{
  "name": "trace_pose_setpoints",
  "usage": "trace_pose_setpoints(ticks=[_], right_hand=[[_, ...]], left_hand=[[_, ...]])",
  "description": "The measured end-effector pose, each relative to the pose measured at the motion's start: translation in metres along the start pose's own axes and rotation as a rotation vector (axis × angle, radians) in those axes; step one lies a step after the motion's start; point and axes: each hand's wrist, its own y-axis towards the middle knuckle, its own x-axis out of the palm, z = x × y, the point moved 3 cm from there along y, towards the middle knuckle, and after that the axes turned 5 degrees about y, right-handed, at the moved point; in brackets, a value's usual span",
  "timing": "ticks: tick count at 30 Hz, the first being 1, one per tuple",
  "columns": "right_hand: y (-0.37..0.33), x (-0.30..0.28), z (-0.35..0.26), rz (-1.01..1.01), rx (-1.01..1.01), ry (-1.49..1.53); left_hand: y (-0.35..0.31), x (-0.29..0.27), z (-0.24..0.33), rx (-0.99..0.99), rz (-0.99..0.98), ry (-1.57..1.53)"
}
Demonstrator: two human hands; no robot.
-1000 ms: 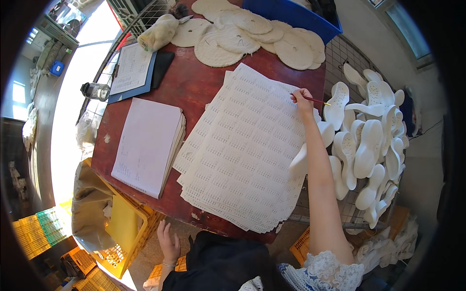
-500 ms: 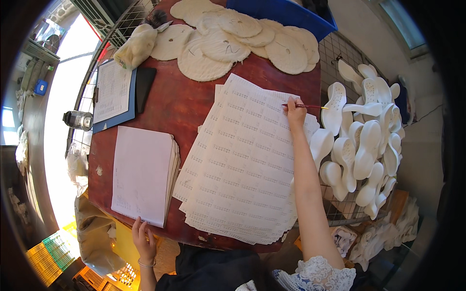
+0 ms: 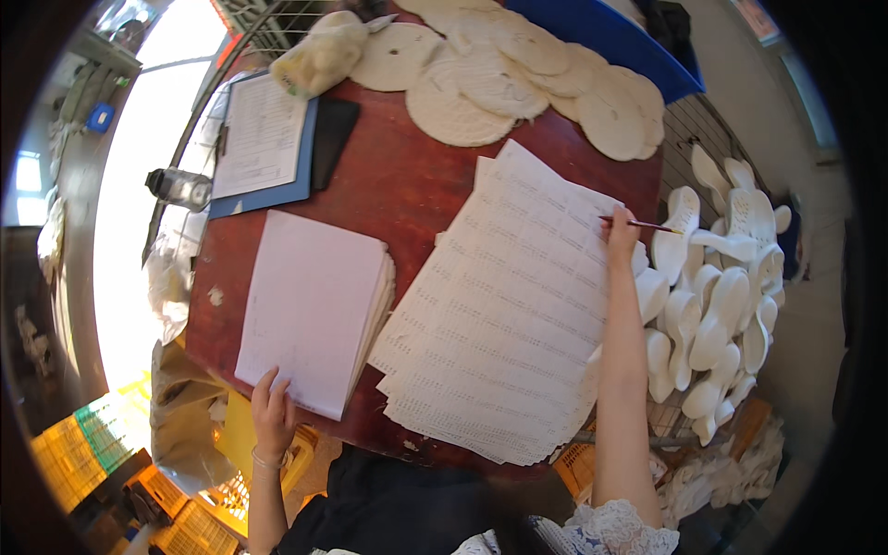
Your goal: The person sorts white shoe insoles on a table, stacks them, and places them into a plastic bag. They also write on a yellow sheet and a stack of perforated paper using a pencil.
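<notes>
A wide stack of printed sheets (image 3: pixel 499 314), covered in rows of small marks, lies fanned on the dark red table (image 3: pixel 407 148). At its upper right corner my right hand (image 3: pixel 622 242) is closed around a thin dark red pen (image 3: pixel 653 225), whose gold-coloured end points right. On the left is a second, smaller stack of paper (image 3: pixel 310 310), its top sheet mostly blank with faint writing. My left hand (image 3: pixel 273 414) holds nothing; its fingers are stretched out, their tips on that stack's lower edge.
Round cream fabric discs (image 3: pixel 462 102) and a blue bin (image 3: pixel 615 42) line the far side. A blue clipboard (image 3: pixel 264 205) lies far left beside a clear bottle (image 3: pixel 180 188). White shoe-sole-shaped pieces (image 3: pixel 721 305) heap on a wire rack at right; yellow crates (image 3: pixel 74 458) stand lower left.
The whole view has turned slightly, so the table appears shifted right. My left fingers reach a little further onto the smaller stack. My right hand still holds the pen at the sheets' corner.
</notes>
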Motion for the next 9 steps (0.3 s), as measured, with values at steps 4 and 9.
trace_pose_setpoints(ticks=[4, 9], right_hand=[[0.003, 0.015, -0.093, -0.147, -0.032, -0.205], [-0.109, -0.018, -0.344, 0.079, -1.008, -0.115]], left_hand=[[0.044, -0.023, -0.037, 0.079, 0.090, 0.063], [0.138, -0.026, -0.158, -0.374, 0.501, -0.279]])
